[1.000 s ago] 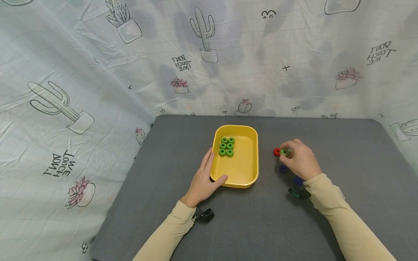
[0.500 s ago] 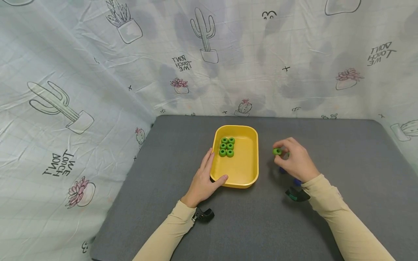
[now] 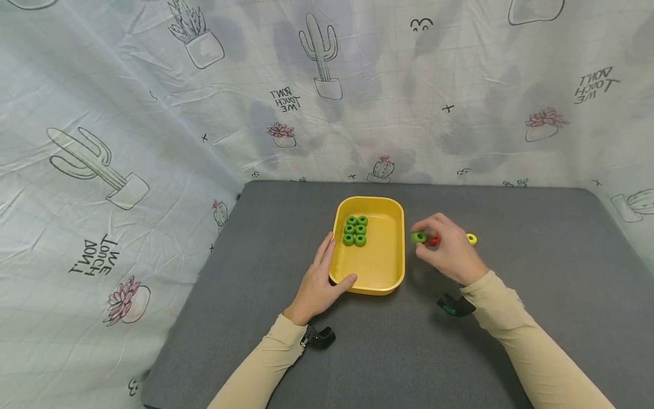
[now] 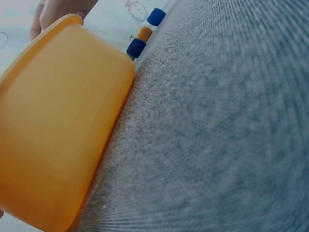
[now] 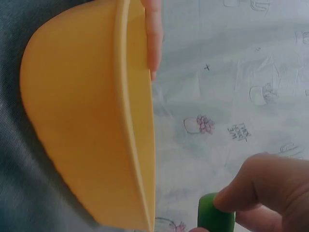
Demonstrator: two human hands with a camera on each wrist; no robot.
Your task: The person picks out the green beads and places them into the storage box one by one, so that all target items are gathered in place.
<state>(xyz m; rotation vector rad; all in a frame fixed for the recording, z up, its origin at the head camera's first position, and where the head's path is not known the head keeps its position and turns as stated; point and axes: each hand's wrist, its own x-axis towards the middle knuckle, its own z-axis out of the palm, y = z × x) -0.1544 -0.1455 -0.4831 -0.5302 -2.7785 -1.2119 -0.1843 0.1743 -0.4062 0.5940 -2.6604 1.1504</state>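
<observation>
In the head view my right hand [image 3: 448,247] pinches a green bead [image 3: 419,237] just right of the yellow tray [image 3: 398,244]. The right wrist view shows thumb and fingers on the side of this bead [image 5: 216,215], held beside the tray's wall. My left hand [image 3: 319,287] rests at the tray's near left corner, its fingers straight along the left rim and its thumb over the near rim. Several green beads [image 3: 360,229] lie in two columns in the tray's far left part.
A red bead [image 3: 435,241] is partly covered by my right hand, and a yellow bead [image 3: 471,239] lies beyond it on the grey table [image 3: 378,352]. Two blue beads [image 4: 156,17] stand near an orange-looking one [image 4: 144,33] in the left wrist view. A patterned curtain [image 3: 357,130] hangs behind.
My right hand has lifted the green bead from beside the red one and carried it left toward the tray. The yellow bead has come into view. My left hand and the tray have stayed put.
</observation>
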